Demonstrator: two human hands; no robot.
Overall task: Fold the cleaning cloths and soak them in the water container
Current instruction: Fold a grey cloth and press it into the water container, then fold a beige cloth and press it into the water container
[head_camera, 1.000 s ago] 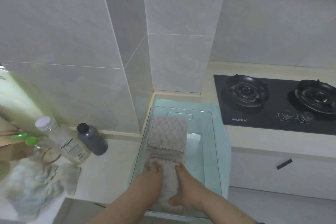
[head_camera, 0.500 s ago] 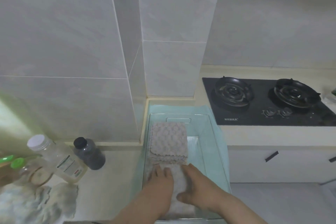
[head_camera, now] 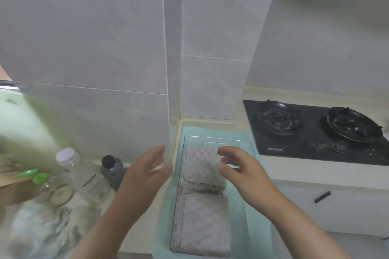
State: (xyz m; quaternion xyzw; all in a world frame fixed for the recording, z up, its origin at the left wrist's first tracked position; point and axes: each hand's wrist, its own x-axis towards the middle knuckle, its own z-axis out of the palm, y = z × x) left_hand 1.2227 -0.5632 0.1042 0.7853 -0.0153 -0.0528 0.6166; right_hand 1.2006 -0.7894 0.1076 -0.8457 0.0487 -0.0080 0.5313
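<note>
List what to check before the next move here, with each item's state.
1. Free left hand: ok, raised, open, holding nothing.
2. Free right hand: ok, open above the container, holding nothing.
3. Folded cloths inside: ok, far cloth and near cloth lie flat in it.
4. Cloths under water: cannot tell, no water line shows.
5. All cloths folded: not ok, a crumpled cloth lies at lower left, outside the container.
</note>
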